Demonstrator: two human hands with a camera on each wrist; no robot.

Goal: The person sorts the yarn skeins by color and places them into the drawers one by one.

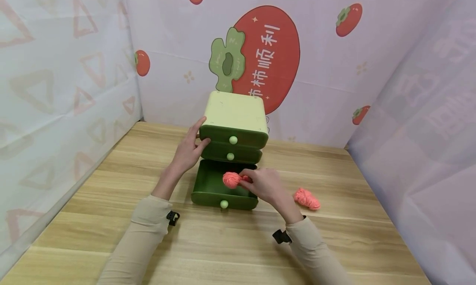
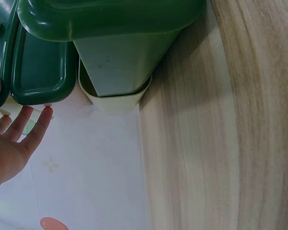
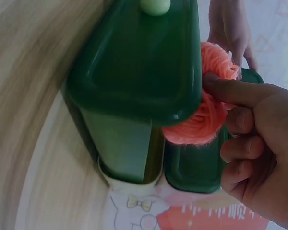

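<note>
A small chest of drawers (image 1: 236,113) with a pale yellow-green top and dark green fronts stands on the table. Its bottom drawer (image 1: 213,199) is pulled out. My left hand (image 1: 187,150) lies against the chest's left side, fingers spread and nearly straight, thumb by the front edge of the top drawer (image 1: 219,133). Over the open drawer, my right hand (image 1: 265,186) pinches a coral skein of yarn (image 1: 231,180) at its middle between thumb and forefinger. In the right wrist view the yarn bulges out on both sides of that pinch, close beside the drawer front (image 3: 139,62).
A second coral skein of yarn (image 1: 306,199) lies on the wooden table (image 1: 223,252) to the right of my right hand. Printed cloth walls (image 1: 316,70) close in the table at the back and both sides. The middle drawer (image 1: 245,154) has a round knob.
</note>
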